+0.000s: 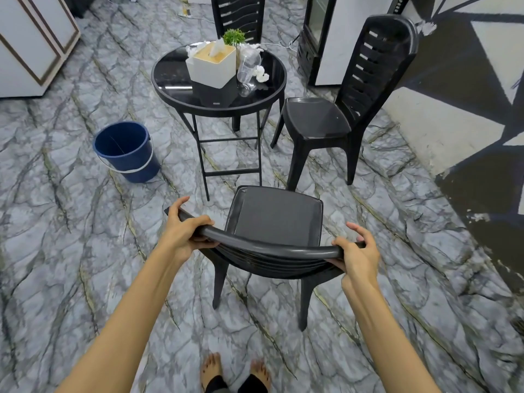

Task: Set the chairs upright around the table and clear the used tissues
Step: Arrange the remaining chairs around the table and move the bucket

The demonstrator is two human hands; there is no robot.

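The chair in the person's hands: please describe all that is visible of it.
The chair is black, seemingly moulded plastic: a squarish matte seat with a raised rim, a slatted back under a curved top rail, two rear legs in view, front legs hidden. It stands upright on the floor, seat toward the round table, not touching it. The left hand grips the rail's left end, the right hand its right end.
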